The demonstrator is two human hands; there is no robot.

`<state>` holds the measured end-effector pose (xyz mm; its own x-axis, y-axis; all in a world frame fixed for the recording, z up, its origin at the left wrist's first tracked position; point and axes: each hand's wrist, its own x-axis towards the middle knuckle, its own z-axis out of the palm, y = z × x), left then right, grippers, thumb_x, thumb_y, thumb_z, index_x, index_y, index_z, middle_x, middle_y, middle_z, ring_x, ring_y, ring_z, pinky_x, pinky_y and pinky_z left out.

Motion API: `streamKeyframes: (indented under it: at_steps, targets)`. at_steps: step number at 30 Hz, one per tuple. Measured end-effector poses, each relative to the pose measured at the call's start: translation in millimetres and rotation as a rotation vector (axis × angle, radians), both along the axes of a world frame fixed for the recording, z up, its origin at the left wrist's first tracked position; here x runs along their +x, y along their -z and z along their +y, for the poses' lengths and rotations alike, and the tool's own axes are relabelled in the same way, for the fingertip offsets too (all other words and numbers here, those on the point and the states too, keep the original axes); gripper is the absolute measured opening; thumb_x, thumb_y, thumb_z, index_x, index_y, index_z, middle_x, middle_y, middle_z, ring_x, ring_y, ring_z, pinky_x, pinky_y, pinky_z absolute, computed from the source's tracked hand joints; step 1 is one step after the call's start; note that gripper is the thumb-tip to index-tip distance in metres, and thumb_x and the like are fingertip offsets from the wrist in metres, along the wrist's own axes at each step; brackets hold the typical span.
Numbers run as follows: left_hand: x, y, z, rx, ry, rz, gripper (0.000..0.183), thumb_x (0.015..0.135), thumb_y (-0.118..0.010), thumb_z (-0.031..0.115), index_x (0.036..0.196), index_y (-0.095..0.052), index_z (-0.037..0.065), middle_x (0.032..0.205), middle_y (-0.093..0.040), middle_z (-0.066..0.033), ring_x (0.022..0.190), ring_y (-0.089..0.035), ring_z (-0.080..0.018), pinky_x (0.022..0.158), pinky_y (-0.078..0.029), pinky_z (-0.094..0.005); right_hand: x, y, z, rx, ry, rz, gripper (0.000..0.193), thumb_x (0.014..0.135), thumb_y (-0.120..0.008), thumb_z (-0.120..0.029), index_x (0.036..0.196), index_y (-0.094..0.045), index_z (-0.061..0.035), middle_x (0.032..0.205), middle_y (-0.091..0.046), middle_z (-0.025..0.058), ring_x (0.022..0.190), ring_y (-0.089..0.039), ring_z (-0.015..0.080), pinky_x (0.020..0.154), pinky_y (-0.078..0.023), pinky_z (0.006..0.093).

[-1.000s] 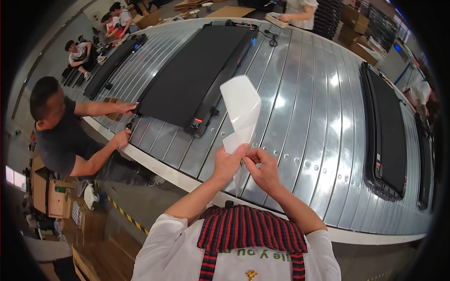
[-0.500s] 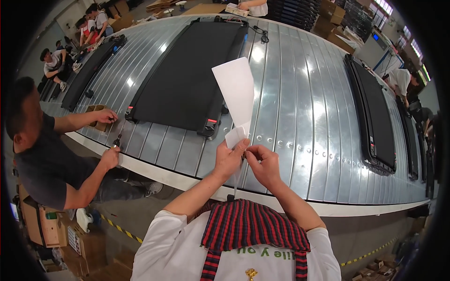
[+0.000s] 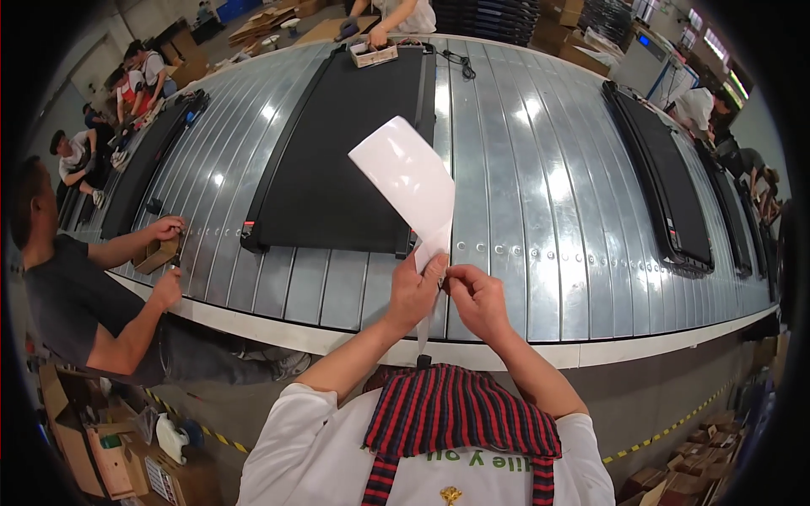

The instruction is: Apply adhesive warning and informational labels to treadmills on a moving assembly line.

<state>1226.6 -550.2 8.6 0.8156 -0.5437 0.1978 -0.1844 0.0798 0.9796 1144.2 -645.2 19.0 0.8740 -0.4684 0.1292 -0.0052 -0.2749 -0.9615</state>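
A large black treadmill (image 3: 337, 169) lies flat on the ribbed metal tabletop (image 3: 540, 177), and the white sheet (image 3: 405, 173) is held up in front of its near right corner, hiding part of the belt. The sheet is glossy and tilts to the left, narrowing to a thin translucent tail that hangs below the hands. The left hand (image 3: 413, 291), just nearer than the treadmill's near right corner, grasps the sheet between thumb and fingers. The right hand (image 3: 478, 299), farther right of that corner, has its fingers curled and its thumb and forefinger at the sheet's edge — I cannot tell whether they pinch it.

Well to the treadmill's right lies a second black treadmill (image 3: 662, 181); to its left lies another black unit (image 3: 150, 164). At its far end, a co-worker's hand (image 3: 379, 38) reaches to a small pale box (image 3: 374, 56), with a coiled black cable (image 3: 460, 63) just right of there. Left of its near end — beside a cardboard box (image 3: 157, 255) — are the hands of a co-worker in a dark shirt (image 3: 89, 299).
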Motion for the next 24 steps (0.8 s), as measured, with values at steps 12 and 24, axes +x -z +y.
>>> streamKeyframes:
  at_steps: [12,24]
  targets:
    - [12,-17,5,-0.100,-0.055,0.140,0.031,0.086,-0.055,0.027,0.097,-0.057,-0.002,0.081,-0.059,-0.0010,0.074,-0.051,-0.0082,0.066,-0.044,-0.0240,17,-2,-7,0.174,-0.109,-0.098,0.011,0.085,-0.054,-0.007,0.085,-0.056,0.0034,0.074,-0.060,0.0038,0.067,-0.056,0.0077,0.062,-0.047,0.0214]
    - [65,-2,9,-0.104,-0.248,0.187,0.028,0.079,-0.061,0.016,0.098,-0.059,-0.005,0.089,-0.063,-0.0078,0.079,-0.057,-0.0120,0.071,-0.045,-0.0260,10,-8,-51,0.399,-0.083,-0.092,0.012,0.084,-0.054,-0.010,0.080,-0.055,0.0008,0.072,-0.060,0.0034,0.066,-0.057,0.0078,0.059,-0.047,0.0221]
